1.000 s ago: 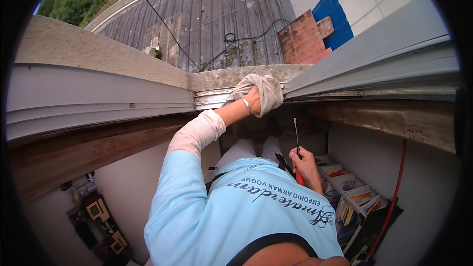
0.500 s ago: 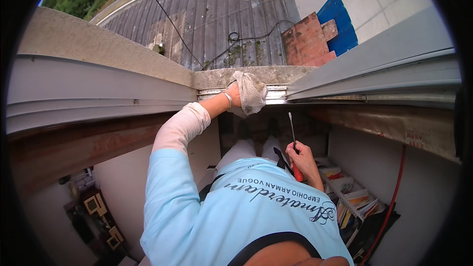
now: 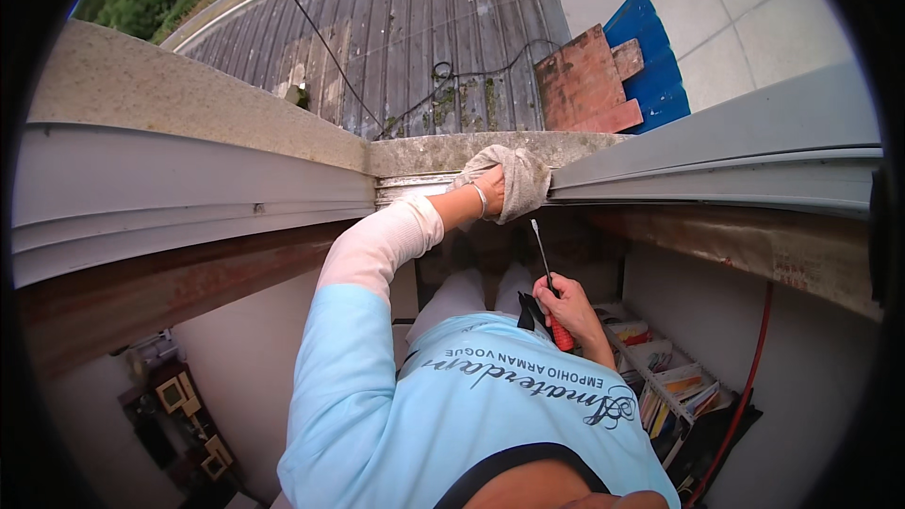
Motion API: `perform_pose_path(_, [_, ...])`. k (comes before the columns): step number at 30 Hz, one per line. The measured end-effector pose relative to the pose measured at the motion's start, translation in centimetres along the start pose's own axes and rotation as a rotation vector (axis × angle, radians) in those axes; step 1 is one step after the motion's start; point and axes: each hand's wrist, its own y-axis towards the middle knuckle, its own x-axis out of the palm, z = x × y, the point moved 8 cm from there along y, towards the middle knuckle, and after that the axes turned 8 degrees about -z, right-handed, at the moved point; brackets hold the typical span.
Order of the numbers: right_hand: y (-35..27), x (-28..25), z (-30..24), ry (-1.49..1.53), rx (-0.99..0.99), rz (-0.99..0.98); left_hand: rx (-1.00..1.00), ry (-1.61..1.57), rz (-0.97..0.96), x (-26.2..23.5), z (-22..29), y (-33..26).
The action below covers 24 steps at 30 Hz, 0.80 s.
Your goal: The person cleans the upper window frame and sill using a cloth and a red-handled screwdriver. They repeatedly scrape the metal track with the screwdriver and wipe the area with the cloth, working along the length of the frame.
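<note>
My left hand point(image 3: 490, 190) presses a grey-beige cloth point(image 3: 517, 179) against the metal window track point(image 3: 415, 187), at the spot where the concrete sill point(image 3: 452, 149) meets the grey frame point(image 3: 716, 170). A thin bracelet sits on that wrist. My right hand point(image 3: 566, 306) is lower, close to my chest, gripping a screwdriver point(image 3: 547, 283) with a red and black handle. Its metal shaft points up toward the cloth and stops just short of it.
Below the sill lies a corrugated roof point(image 3: 424, 28) with a black cable point(image 3: 320, 38), a rusty sheet point(image 3: 584, 85) and a blue panel point(image 3: 650, 57). Inside, a shelf of books point(image 3: 669, 386) and a red cord point(image 3: 745, 396) sit at right, small framed items point(image 3: 189, 415) at left.
My left hand has slid the cloth a little to the right along the track. The right hand with the screwdriver has barely moved.
</note>
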Motion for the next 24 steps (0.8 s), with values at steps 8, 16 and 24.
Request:
perform_pose_path(8, [0.0,-0.1,-1.1,0.012,-0.093,0.008,-0.181,-0.033,0.368,2.6,0.0,-3.2])
perform_pose_path(16, [-0.8,-1.0,-0.5,0.015,-0.138,0.053,-0.109,-0.161,0.369,-0.6,0.5,0.5])
perform_pose_path(24, [-0.2,-0.6,-1.4,0.036,-0.119,-0.021,-0.33,-0.201,0.461,0.8,-1.1,-5.9])
